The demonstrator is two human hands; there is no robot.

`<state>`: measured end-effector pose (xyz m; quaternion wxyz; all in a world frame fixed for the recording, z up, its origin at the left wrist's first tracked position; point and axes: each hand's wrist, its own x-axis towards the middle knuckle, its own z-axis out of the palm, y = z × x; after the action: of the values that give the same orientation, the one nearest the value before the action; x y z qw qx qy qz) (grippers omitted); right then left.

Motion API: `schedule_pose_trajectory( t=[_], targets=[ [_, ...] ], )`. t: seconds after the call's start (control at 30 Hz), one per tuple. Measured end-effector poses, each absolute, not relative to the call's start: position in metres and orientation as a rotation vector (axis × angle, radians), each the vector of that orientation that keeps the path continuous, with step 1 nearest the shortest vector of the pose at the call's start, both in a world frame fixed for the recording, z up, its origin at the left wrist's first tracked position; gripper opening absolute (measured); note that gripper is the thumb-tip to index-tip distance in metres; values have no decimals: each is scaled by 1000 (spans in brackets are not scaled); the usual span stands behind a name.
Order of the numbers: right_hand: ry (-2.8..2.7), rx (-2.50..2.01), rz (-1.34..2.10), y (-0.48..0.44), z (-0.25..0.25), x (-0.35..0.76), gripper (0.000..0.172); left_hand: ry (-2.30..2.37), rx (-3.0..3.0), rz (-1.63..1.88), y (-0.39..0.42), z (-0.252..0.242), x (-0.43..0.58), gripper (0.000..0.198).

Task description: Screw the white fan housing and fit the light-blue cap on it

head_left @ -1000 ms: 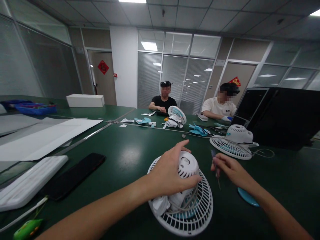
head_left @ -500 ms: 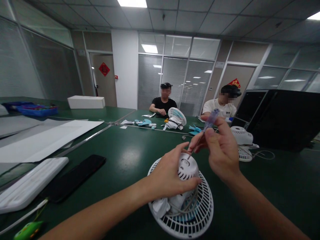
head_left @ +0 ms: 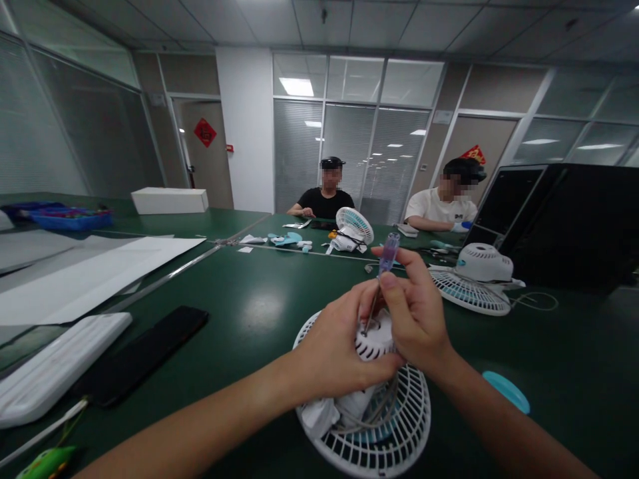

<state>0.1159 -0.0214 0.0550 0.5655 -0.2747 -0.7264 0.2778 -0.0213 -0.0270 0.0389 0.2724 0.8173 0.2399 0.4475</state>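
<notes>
A small white fan [head_left: 414, 426] lies grille-down on the green table in front of me, its motor housing pointing up. My left hand [head_left: 337, 339] is wrapped round that housing, thumb on the near side. Between the fingers of my right hand [head_left: 414, 306] is a screwdriver [head_left: 389, 253] with a clear purple handle. It tilts slightly, and its shaft runs down to a hole in the top of the housing. A grey cord lies coiled on the fan's grille beside a white piece. My fingers partly cover the housing.
A light-blue disc [head_left: 506, 392] lies to the right. Another white fan [head_left: 479, 266] sits by a black monitor-like panel [head_left: 564, 226]; a third fan [head_left: 352, 229] stands farther back. Two people sit across the table. At left are a black phone [head_left: 144, 352], a white case [head_left: 64, 366] and paper sheets [head_left: 124, 266].
My right hand has moved left and inward, bringing the screwdriver more upright and its tip to another spot on the housing. My left hand stays on the fan. The view has shifted slightly.
</notes>
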Motion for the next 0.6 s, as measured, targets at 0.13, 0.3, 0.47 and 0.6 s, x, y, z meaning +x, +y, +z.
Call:
schedule_pose_trajectory(
  t=[0.13, 0.3, 0.47, 0.6],
  targets=[
    [-1715, -616, 568, -24, 58, 117, 18, 635, 2208, 1209, -26, 36, -21, 57],
    [-1675, -617, 568, -27, 63, 114, 25, 688, 2237, 1193, -26, 33, -21, 41],
    [-1693, -667, 508, -29, 64, 115, 65, 713, 2264, 1191, -27, 35, -21, 18],
    [-1738, -634, 479, -31, 69, 121, 45, 657, 2285, 1156, -27, 37, -22, 28]
  ],
)
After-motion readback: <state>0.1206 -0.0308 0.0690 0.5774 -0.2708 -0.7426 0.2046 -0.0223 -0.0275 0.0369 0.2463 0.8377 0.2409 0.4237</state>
